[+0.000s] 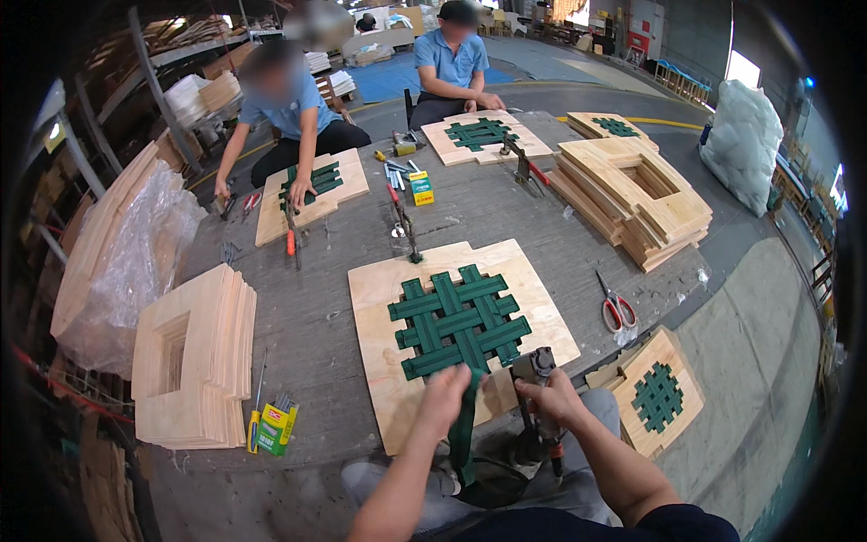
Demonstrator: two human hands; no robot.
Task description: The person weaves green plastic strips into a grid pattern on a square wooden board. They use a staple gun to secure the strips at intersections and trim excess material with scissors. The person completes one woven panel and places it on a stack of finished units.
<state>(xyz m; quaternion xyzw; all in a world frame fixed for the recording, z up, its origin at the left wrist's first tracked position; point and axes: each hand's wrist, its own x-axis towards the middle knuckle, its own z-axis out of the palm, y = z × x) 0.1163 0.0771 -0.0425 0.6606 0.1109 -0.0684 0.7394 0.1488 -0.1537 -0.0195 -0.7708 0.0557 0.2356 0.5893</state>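
A pale plywood panel [375,307] lies on the table in front of me, with dark green webbing [461,330] woven in a lattice across its middle. At the panel's near edge, my left hand [444,397] is closed on a loose green webbing strap [462,434], which hangs down toward my lap. Beside it, my right hand [555,402] grips a grey, black-handled staple gun [535,363] with its head up by the panel's near right edge. The gun's lower end hangs over my lap. My left fingertips partly cover where the strap meets the panel.
Stacked wooden frames stand at left [194,361] and far right [641,190]. Scissors [619,312] lie right; a screwdriver [256,425] and green-yellow box [275,429] left. A clamp-like tool [405,221] touches the panel's far edge. Two people [289,117] work across the table on similar panels.
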